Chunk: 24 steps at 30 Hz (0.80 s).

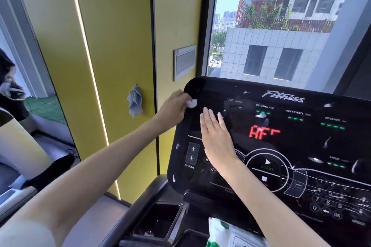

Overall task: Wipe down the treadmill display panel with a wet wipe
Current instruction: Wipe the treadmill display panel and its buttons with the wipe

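Head view: a limp blue cloth [135,101] hangs on the yellow wall [112,46], and a soft green-and-white pack [230,234] sits below the glossy black display panel [301,142], which is flecked with white smears. The left hand [174,106] curls its fingers round a crumpled white wipe [191,103] at the panel's upper left corner. The right hand [216,138] lies flat on the panel, fingers straight.

Bright daylight thru window [271,26] — glare specks on glossy panel [301,146], wide-angle edge warp
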Motion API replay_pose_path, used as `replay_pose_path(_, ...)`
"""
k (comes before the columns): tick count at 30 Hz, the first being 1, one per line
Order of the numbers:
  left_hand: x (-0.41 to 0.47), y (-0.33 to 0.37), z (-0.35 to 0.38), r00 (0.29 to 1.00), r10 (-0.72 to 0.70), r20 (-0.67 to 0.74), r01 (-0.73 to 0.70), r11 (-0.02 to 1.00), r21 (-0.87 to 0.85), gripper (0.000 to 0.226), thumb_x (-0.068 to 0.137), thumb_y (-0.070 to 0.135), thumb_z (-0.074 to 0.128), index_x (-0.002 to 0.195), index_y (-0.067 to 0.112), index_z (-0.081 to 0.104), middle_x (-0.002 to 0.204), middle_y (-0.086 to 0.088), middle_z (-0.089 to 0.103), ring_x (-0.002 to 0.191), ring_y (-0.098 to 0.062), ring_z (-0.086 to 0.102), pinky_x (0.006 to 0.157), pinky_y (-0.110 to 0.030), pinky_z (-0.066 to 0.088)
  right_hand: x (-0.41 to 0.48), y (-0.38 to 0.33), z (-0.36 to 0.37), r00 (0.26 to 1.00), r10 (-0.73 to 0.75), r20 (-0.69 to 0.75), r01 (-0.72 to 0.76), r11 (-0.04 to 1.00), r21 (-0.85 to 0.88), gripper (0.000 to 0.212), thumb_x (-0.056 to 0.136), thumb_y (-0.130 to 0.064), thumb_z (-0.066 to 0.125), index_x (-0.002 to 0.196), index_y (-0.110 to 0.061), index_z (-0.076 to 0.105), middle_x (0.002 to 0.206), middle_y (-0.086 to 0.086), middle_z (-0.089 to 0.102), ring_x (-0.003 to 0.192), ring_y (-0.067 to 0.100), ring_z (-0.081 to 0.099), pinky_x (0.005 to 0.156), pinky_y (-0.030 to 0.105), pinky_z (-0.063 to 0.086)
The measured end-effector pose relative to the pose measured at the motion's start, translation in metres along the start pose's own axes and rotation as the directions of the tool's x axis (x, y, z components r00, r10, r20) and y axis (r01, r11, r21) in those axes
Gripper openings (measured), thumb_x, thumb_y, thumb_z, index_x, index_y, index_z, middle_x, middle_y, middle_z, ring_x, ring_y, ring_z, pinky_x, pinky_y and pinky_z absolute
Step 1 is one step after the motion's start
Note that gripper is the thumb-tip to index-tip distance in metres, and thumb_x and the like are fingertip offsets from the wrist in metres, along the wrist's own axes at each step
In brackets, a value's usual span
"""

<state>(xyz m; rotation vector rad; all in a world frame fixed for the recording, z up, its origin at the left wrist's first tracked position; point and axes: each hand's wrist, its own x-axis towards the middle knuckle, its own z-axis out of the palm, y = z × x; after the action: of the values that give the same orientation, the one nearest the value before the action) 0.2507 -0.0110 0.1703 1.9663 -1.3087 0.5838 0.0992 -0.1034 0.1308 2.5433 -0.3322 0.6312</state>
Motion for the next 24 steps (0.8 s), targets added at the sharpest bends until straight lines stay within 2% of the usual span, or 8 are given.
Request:
replay_pose_path(2,-0.041,-0.002,0.009,0.985,0.137,0.102,-0.139,0.99,0.015,0.02,0.085,-0.006,0.045,0.096,0.001,0.061,0.093,-0.013,0.055,0.088,-0.026,0.053,0.078,-0.026,0.04,-0.001,0.001,0.001,1.0,0.005,-0.004,-0.005,0.996,0.084,0.078,0.069,-0.001,0.064,0.139,0.009,0.03,0.148,0.026,0.026,0.137,0.036,0.028,0.114,0.049,0.019)
replay_pose_path(4,-0.048,-0.004,0.009,0.978,0.16,0.137,-0.16,0.987,-0.012,0.021,0.083,-0.007,0.047,0.095,0.002,0.061,0.09,-0.011,0.055,0.084,-0.021,0.051,0.075,-0.028,0.042,-0.001,0.002,0.002,1.0,0.005,-0.015,-0.003,0.989,0.149,0.081,0.062,0.005,0.066,0.136,0.01,0.034,0.146,0.027,0.03,0.136,0.037,0.031,0.112,0.051,0.023)
replay_pose_path(8,-0.003,0.005,0.003,0.994,-0.087,-0.065,0.082,0.994,-0.067,0.015,0.086,-0.005,0.052,0.095,-0.001,0.063,0.086,-0.014,0.055,0.075,-0.024,0.054,0.067,-0.026,0.041,-0.001,0.004,-0.003,1.0,-0.005,0.021,0.002,0.992,0.125,0.083,0.061,-0.002,0.071,0.135,0.009,0.037,0.146,0.025,0.032,0.136,0.034,0.032,0.112,0.05,0.022)
replay_pose_path(10,-0.008,0.006,0.007,0.993,-0.078,-0.089,0.074,0.996,-0.054,0.015,0.085,-0.006,0.052,0.095,-0.001,0.062,0.087,-0.015,0.054,0.075,-0.025,0.053,0.067,-0.029,0.042,0.0,0.005,-0.002,1.0,0.0,0.01,-0.001,0.992,0.128,0.082,0.058,0.001,0.071,0.134,0.009,0.04,0.144,0.026,0.035,0.134,0.035,0.035,0.111,0.05,0.023)
replay_pose_path(13,-0.052,0.0,0.01,0.991,0.111,0.078,-0.112,0.994,0.004,0.02,0.081,-0.009,0.05,0.094,0.0,0.063,0.089,-0.013,0.055,0.079,-0.025,0.054,0.07,-0.03,0.045,-0.001,0.005,0.0,1.0,-0.012,0.016,0.01,0.988,0.152,0.085,0.056,0.003,0.074,0.133,0.011,0.039,0.143,0.027,0.035,0.133,0.037,0.036,0.11,0.05,0.025)
replay_pose_path(15,-0.064,-0.003,0.007,0.982,0.106,0.154,-0.104,0.994,-0.021,0.022,0.08,-0.01,0.051,0.094,0.001,0.065,0.09,-0.012,0.057,0.079,-0.026,0.057,0.07,-0.028,0.044,-0.002,0.005,-0.003,0.999,-0.01,0.044,0.004,0.992,0.127,0.085,0.059,0.0,0.074,0.135,0.01,0.036,0.145,0.027,0.032,0.135,0.036,0.033,0.111,0.048,0.024)
replay_pose_path(20,-0.028,0.008,0.007,0.985,-0.135,-0.105,0.127,0.989,-0.072,0.022,0.085,-0.005,0.049,0.097,0.0,0.067,0.088,-0.012,0.055,0.078,-0.024,0.055,0.068,-0.027,0.043,-0.003,0.008,-0.008,0.997,-0.048,0.067,0.042,0.996,0.08,0.078,0.082,-0.004,0.053,0.144,0.008,0.006,0.154,0.025,0.0,0.143,0.033,0.002,0.115,0.044,-0.001)
replay_pose_path(24,-0.075,0.007,0.025,0.991,0.072,-0.113,-0.06,0.992,0.112,0.027,0.084,0.005,0.039,0.09,0.005,0.065,0.088,-0.009,0.056,0.082,-0.022,0.051,0.053,-0.035,0.048,-0.003,0.007,-0.011,0.997,-0.048,0.053,0.043,0.995,0.092,0.075,0.087,-0.005,0.048,0.144,0.006,0.001,0.154,0.023,-0.005,0.143,0.033,-0.001,0.117,0.045,-0.001)
